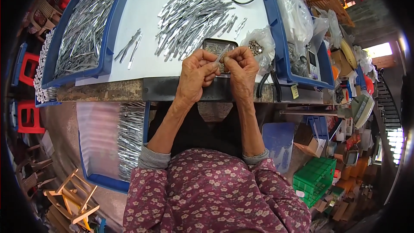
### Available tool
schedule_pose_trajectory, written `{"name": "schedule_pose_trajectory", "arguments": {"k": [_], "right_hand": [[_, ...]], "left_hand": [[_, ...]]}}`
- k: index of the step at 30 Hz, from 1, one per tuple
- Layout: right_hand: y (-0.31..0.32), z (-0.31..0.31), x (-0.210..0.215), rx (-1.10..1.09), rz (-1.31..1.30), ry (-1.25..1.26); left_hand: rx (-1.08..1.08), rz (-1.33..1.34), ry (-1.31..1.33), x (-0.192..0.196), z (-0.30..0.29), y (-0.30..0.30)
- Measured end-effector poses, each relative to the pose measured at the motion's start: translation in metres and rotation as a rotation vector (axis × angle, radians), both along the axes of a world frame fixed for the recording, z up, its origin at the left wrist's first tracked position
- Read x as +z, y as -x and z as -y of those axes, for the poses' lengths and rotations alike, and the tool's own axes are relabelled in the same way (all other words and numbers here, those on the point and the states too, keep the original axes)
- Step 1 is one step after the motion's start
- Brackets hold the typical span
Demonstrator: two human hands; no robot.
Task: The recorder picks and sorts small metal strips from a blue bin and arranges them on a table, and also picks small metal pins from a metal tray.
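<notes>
Over the table's front edge, my left hand (195,72) pinches a thin silvery metal strip (222,53) between thumb and fingers. My right hand (242,70) is closed in a pinch close to the strip's far end; whatever its fingertips hold is too small to make out. Just beyond and partly under both hands lies a dark shallow tray (233,43) of tiny parts. To its right, a clear plastic bag (266,43) lies open with small round metal pieces (256,48) in it. A heap of similar metal strips (185,23) spreads across the white sheet beyond.
A blue bin (108,39) full of metal strips stands on the left, beside a few loose strips (134,49). At right are another blue bin (297,79) with plastic bags and black-handled pliers (276,84). A black cable (241,2) curves behind. Below left sits another blue tray (108,182).
</notes>
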State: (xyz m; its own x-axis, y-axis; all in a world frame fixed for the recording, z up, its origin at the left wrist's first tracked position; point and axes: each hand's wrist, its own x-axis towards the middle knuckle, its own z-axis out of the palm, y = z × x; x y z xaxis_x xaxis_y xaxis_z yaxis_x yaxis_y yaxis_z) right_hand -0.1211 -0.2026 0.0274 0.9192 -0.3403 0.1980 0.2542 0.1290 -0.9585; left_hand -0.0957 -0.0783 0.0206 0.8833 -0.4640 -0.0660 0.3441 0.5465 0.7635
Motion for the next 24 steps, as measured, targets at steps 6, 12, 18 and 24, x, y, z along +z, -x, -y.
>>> {"name": "schedule_pose_trajectory", "arguments": {"k": [6, 12, 18, 24], "right_hand": [[0.002, 0.002, 0.002, -0.009, 0.0, 0.027], [0.002, 0.0, -0.002, -0.026, 0.004, 0.029], [0.002, 0.004, 0.008, 0.033, -0.106, 0.042], [0.0, 0.004, 0.018, 0.07, -0.152, 0.077]], "left_hand": [[0.001, 0.088, -0.119, 0.006, 0.001, 0.004], [0.076, 0.218, -0.296, 0.005, 0.007, 0.007], [0.238, 0.542, -0.637, -0.006, 0.011, 0.003], [0.429, 0.885, -0.819, -0.005, 0.009, 0.002]]}}
